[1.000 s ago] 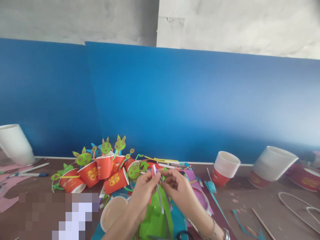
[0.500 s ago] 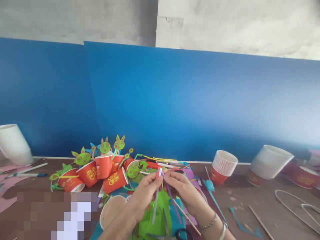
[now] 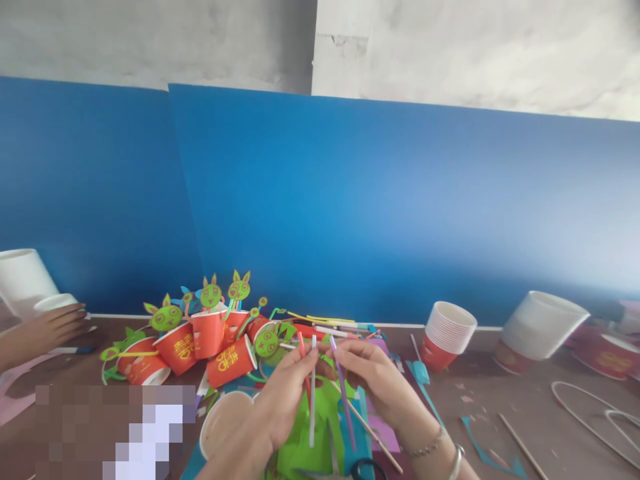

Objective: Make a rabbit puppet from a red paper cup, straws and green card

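Purple straw (image 3: pixel 344 390) and white straw (image 3: pixel 313 400) had parted since half a second earlier, when I saw their upper ends bunched between the two hands. By my judgement, that left each piece free to be handled separately; I could make out no join between them. Watching from afar, I saw the left hand (image 3: pixel 280 393) pinching the white straw along with a red straw (image 3: pixel 302 350), while the right hand (image 3: pixel 373 373) gripped the purple one between thumb and fingers. All three were slim, smooth and straight, held above the middle of the worktop (image 3: pixel 480 387). Below them, scissors (image 3: pixel 333 460) lay with their metal blades spread over creased green paper (image 3: pixel 300 447), and a thin wooden stick (image 3: pixel 375 437) slanted beside it. Left of that, I noted a round, pale paper bowl (image 3: pixel 220 427). Beyond sat glossy red cups (image 3: pixel 230 360), some tipped over, with flat, pointed-eared green cutouts (image 3: pixel 239 289) standing among them. At far left, a co-worker's hand (image 3: pixel 55 330) had come into view beside white cups (image 3: pixel 23 283). On the right, a neat nested stack of cups (image 3: pixel 447 333) stood before the smooth blue panel (image 3: pixel 350 200), with rough grey wall (image 3: pixel 450 47) above.
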`<state>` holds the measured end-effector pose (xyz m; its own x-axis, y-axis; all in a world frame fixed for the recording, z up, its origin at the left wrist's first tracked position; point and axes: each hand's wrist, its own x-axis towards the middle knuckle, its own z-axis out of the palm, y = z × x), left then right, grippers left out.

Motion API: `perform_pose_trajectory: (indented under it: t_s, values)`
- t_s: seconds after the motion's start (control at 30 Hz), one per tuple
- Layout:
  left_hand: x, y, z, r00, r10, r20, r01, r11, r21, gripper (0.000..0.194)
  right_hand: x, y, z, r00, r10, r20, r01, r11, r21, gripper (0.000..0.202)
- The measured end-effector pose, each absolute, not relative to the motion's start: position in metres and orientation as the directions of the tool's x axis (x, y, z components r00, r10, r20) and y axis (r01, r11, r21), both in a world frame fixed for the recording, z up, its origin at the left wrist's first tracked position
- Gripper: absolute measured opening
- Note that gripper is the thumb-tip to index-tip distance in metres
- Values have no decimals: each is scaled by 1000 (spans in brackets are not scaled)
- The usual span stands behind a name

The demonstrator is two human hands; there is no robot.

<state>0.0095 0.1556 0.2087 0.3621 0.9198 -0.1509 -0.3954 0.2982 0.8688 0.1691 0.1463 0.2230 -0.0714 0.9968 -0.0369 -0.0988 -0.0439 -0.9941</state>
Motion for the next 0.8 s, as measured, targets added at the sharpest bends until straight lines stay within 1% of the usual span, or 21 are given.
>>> perform_pose_trajectory:
  t_s: [0.13,0.2,0.27,0.37,0.43,0.5,0.57,0.67,0.8]
  values:
    - [17,150,206,361,909,-208,-462,368,807,39,159,146,220,2,998,66,20,66,-998,30]
    - [19,148,207,364,909,-201,-480,369,796,35,158,146,217,36,993,115,51,113,-992,30]
    - [20,147,209,374,909,-186,-494,364,789,32,157,147,215,48,989,137,48,135,-990,30]
    - [19,147,210,374,906,-196,-499,375,781,30,158,146,216,57,993,107,-9,108,-994,32]
    - [18,149,209,372,898,-235,-488,405,774,29,160,146,219,110,989,95,-54,102,-993,33]
    - [17,151,210,361,888,-285,-475,438,763,29,163,145,222,190,975,112,-85,130,-988,32]
    - [16,152,211,340,884,-320,-478,456,751,28,165,144,225,233,962,144,-92,169,-981,30]
    - [16,151,213,327,884,-333,-485,460,744,28,168,144,226,206,967,150,-83,170,-982,30]
    - [16,149,213,340,885,-319,-474,454,755,27,168,145,224,154,981,115,-50,124,-991,31]
